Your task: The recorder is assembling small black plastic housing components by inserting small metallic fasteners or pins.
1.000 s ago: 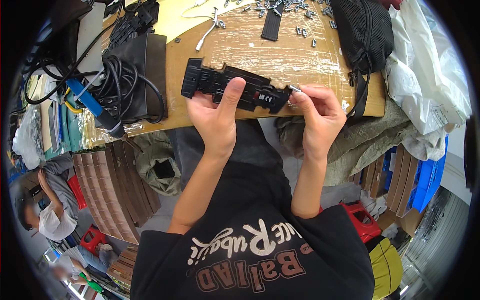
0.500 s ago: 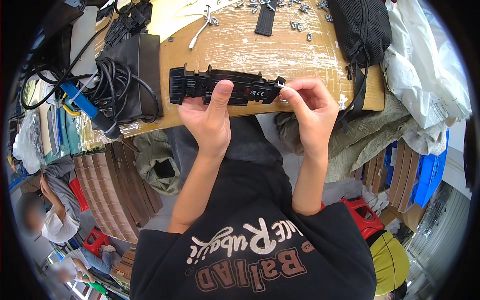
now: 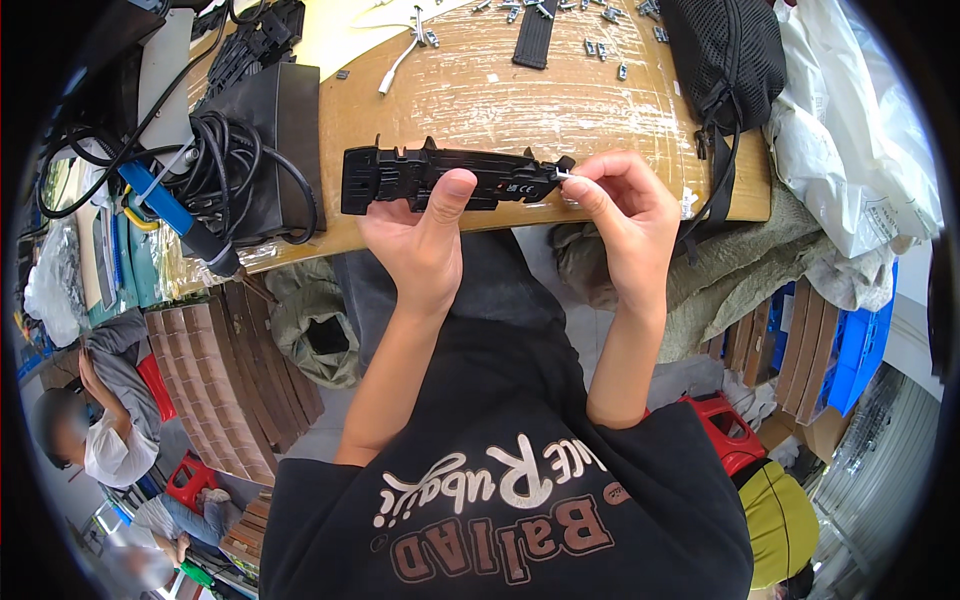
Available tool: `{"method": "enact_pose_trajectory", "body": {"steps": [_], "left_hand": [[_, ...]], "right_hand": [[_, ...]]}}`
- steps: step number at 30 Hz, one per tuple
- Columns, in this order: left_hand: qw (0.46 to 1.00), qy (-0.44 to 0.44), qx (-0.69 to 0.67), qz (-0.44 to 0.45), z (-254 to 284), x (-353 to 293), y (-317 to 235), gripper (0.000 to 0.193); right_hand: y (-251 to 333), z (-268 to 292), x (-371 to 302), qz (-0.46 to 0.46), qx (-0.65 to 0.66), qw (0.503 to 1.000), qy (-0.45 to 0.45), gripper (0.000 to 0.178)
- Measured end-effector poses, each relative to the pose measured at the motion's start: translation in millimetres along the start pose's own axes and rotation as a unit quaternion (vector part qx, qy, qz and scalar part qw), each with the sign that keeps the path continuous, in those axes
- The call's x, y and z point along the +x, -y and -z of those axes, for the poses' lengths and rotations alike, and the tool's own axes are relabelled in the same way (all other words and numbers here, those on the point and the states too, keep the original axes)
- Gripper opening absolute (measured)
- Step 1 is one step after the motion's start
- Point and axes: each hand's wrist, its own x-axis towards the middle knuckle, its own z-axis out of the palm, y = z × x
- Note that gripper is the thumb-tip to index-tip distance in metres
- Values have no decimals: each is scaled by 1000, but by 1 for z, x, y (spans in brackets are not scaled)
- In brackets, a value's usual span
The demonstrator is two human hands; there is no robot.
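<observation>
A long black plastic part [image 3: 405,175] with raised tabs along its far edge and pale markings near its right end is held crosswise over the near edge of the table. My left hand [image 3: 422,245] grips it from below, thumb pressed on the near side and fingers hidden beneath. At its right end, my right hand [image 3: 637,220] pinches a small silvery piece [image 3: 563,174] between thumb and forefinger, against or very close to the part. The piece's exact shape is too small to make out.
Loose small metal clips [image 3: 596,49] and a black strap [image 3: 535,40] lie farther back, beside a white cable [image 3: 399,67]. A black box [image 3: 292,140], coiled black cables and a blue-handled tool [image 3: 158,195] crowd the left. A black mesh bag [image 3: 722,60] stands right.
The black part has shifted and tilted slightly in my left hand, its left end a little lower. My right hand stays at the right end with the same pinch.
</observation>
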Motion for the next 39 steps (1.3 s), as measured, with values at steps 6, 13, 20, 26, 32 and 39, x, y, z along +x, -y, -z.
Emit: {"method": "enact_pose_trajectory", "body": {"steps": [6, 13, 20, 26, 32, 39], "left_hand": [[1000, 20, -16, 6, -1, 2, -3, 24], [1000, 20, -14, 11, 3, 2, -2, 24], [992, 59, -103, 34, -1, 4, -5, 36], [973, 139, -134, 128, 0, -15, -24, 49], [821, 115, -234, 507, 45, -64, -67, 47], [783, 83, -409, 461, 98, -93, -77, 35]], "right_hand": [[-3, -6, -1, 10, -26, 999, -35, 10], [1, -5, -1, 7, -32, 999, -20, 9], [0, -11, 0, 39, -40, 998, -22, 8], [-9, -13, -10, 111, 3, 993, -30, 9], [1, -28, -24, 135, -30, 963, 232, 10], [-25, -87, -44, 30, 20, 931, 363, 11]]}}
